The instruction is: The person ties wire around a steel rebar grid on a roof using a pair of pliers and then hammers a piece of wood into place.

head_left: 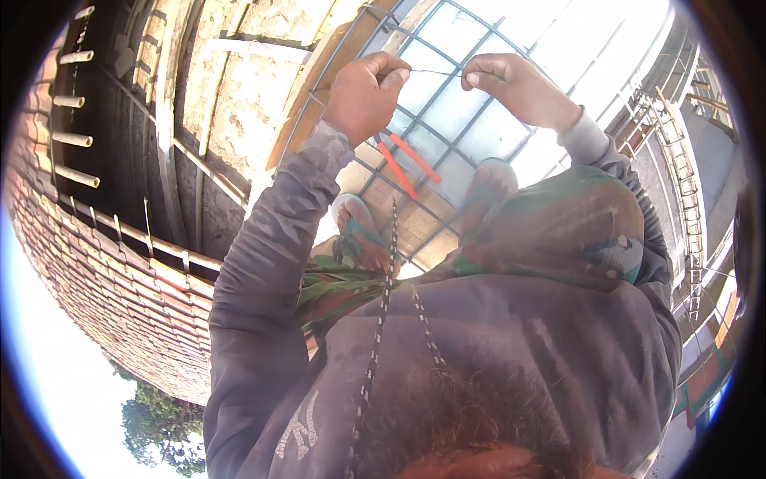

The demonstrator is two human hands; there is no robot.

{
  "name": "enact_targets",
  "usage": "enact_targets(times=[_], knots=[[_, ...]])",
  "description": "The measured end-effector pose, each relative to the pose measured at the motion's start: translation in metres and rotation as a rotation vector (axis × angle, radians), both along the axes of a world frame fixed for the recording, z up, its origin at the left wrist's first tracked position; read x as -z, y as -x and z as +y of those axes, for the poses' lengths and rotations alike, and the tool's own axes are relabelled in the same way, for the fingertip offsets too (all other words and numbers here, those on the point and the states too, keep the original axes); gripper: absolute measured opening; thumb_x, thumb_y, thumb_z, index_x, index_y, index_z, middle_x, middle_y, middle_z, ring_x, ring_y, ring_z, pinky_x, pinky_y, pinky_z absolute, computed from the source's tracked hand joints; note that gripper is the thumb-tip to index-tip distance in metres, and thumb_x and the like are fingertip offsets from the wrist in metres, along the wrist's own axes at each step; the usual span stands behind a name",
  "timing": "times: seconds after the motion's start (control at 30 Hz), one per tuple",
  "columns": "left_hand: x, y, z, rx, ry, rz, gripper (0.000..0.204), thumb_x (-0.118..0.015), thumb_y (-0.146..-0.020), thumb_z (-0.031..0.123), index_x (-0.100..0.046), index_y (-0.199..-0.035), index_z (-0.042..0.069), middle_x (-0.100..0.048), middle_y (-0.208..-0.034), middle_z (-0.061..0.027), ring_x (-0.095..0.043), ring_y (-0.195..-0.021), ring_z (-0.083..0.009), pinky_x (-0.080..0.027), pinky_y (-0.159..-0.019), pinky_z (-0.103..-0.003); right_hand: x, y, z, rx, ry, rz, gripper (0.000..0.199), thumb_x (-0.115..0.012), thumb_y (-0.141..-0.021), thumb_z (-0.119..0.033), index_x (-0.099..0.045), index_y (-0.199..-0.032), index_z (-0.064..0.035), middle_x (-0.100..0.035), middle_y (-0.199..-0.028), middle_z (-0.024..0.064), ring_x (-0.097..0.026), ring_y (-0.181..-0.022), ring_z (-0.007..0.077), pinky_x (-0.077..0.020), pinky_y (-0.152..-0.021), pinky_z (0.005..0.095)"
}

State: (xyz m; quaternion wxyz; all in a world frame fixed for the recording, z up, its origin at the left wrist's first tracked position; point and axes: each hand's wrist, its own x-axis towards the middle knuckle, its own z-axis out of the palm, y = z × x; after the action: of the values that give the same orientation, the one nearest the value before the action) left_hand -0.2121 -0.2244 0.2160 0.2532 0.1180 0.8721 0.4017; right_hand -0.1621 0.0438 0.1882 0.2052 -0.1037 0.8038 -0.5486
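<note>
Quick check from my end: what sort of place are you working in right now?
Most likely an outdoor building site: a grid of dark steel reinforcing bars lies underfoot, a red brick wall stands alongside, and both hands, left hand and right hand, pinch a thin wire.

Site: outdoor construction area in bright daylight. A curved red brick wall [120, 295] occupies the left side, with short pale poles [76, 140] projecting from its dark inner face. A rough plastered surface [247, 88] lies beyond. Green trees [159, 427] appear lower left, metal scaffolding [678, 176] at right.
</note>
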Motion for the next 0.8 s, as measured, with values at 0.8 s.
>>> enact_targets(times=[0.8], knots=[[0.133,-0.137,-0.052,-0.636,0.188,-0.565,0.016,-0.055,-0.099,0.021,-0.053,-0.105,0.006,-0.053,-0.075,-0.0032,-0.052,-0.053,-0.0148,-0.043,-0.043,-0.032,0.139,-0.097,-0.116,0.027,0.019,-0.311,0.042,-0.077,-0.085,-0.021,-0.053,-0.115,-0.0033,-0.069,-0.095,0.0171,-0.07,-0.094,0.0339,-0.0526,-0.079,0.047]])
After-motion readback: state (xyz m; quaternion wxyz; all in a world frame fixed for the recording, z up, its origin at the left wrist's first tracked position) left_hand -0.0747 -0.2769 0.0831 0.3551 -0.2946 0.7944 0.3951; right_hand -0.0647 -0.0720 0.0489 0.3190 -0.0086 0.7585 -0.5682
